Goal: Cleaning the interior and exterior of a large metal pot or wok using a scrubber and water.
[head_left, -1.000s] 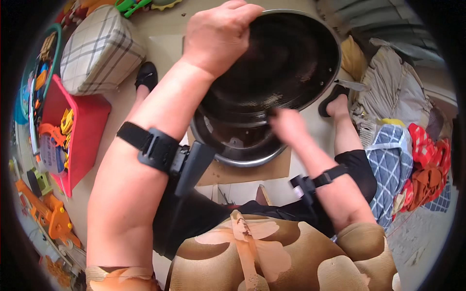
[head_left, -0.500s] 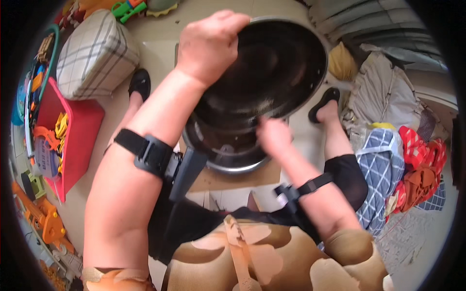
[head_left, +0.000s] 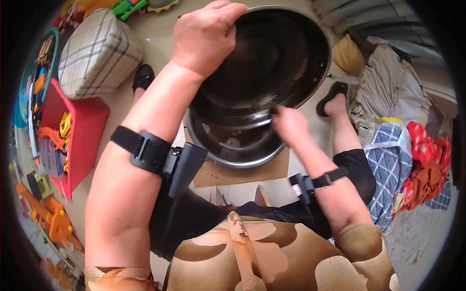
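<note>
A large black pan (head_left: 272, 53) is held tilted above a metal basin (head_left: 238, 164). Rivets show inside its right wall, and wet shine lies along its near side. My left hand (head_left: 206, 36) grips the far left rim, fingers closed over the edge. Against the near inner wall, my right hand (head_left: 291, 125) is closed and slightly blurred. A small dark thing pokes out at its fingertips, too hidden to name. Dark liquid shows in the basin, partly covered by the pan.
Brown cardboard (head_left: 213, 177) lies under the basin. To the left are a red bin (head_left: 90, 131) of toys and a plaid cushion (head_left: 99, 53). Heaped clothes (head_left: 388, 150) lie on the right. My black-shod feet flank the basin.
The pan and my left hand have shifted slightly away from me. My right hand has moved right and a little farther along the near inner wall.
</note>
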`<act>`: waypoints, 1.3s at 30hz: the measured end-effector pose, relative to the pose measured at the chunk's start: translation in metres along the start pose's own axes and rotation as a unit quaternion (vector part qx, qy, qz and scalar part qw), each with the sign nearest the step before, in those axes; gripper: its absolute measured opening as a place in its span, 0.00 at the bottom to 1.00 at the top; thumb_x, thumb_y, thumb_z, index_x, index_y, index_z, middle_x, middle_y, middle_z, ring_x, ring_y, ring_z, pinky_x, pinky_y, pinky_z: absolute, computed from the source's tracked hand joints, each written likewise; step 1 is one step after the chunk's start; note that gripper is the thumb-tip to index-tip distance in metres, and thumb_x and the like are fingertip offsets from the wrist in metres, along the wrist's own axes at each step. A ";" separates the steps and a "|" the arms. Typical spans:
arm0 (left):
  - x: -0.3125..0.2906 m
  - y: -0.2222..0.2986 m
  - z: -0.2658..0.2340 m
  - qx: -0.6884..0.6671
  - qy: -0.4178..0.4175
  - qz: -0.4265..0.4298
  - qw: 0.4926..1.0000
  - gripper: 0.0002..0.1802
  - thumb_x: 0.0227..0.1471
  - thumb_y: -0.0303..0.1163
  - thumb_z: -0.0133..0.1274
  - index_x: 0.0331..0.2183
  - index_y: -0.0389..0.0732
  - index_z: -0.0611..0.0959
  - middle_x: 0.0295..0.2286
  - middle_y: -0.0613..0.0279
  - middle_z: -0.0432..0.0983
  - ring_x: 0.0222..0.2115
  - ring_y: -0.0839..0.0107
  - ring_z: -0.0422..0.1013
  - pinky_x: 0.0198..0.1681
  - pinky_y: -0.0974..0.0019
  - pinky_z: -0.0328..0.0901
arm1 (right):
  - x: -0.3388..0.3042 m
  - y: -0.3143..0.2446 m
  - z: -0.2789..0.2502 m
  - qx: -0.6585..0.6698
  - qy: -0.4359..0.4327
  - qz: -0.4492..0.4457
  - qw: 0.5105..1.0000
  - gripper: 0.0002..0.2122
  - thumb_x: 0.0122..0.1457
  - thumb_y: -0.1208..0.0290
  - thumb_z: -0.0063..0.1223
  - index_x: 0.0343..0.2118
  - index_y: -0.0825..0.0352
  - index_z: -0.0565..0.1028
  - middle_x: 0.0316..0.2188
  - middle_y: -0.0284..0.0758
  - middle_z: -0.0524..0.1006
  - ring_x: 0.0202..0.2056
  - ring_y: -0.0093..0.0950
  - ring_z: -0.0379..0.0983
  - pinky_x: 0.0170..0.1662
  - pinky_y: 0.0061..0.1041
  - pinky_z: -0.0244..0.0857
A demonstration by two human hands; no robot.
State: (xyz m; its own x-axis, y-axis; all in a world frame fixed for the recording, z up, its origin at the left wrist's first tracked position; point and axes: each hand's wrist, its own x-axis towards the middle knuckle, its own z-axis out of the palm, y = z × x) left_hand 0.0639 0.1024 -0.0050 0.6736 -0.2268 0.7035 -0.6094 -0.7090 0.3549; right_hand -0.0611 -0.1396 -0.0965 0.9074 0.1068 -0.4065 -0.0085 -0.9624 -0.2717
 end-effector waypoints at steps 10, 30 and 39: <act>-0.006 0.003 0.008 -0.002 0.000 -0.039 0.999 0.12 0.44 0.23 0.54 0.33 0.47 0.83 0.29 0.62 0.78 0.29 0.58 0.76 0.31 0.61 0.71 | -0.009 -0.039 0.010 0.052 -0.064 0.003 0.997 0.12 0.55 0.65 0.50 0.39 0.62 0.80 0.32 0.45 0.80 0.37 0.42 0.78 0.43 0.40 0.71; -0.002 -0.001 -0.001 -0.040 -0.001 -0.043 0.998 0.12 0.45 0.23 0.55 0.35 0.44 0.83 0.29 0.58 0.78 0.30 0.57 0.76 0.33 0.63 0.70 | -0.007 -0.067 0.021 0.185 -0.105 0.041 0.976 0.18 0.54 0.60 0.53 0.44 0.65 0.79 0.39 0.49 0.78 0.43 0.44 0.75 0.50 0.39 0.67; -0.005 -0.005 0.001 -0.042 0.009 -0.029 0.999 0.12 0.43 0.21 0.53 0.34 0.44 0.82 0.27 0.56 0.77 0.29 0.55 0.75 0.32 0.60 0.69 | -0.007 -0.086 0.019 0.274 -0.115 0.030 0.954 0.16 0.55 0.62 0.52 0.44 0.65 0.79 0.37 0.48 0.79 0.43 0.44 0.75 0.49 0.38 0.68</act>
State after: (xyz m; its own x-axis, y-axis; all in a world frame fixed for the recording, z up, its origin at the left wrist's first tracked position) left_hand 0.0637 0.1065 -0.0110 0.7023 -0.1746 0.6902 -0.6025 -0.6622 0.4456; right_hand -0.0751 -0.0525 -0.0871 0.7829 0.1684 -0.5989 -0.3333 -0.6994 -0.6323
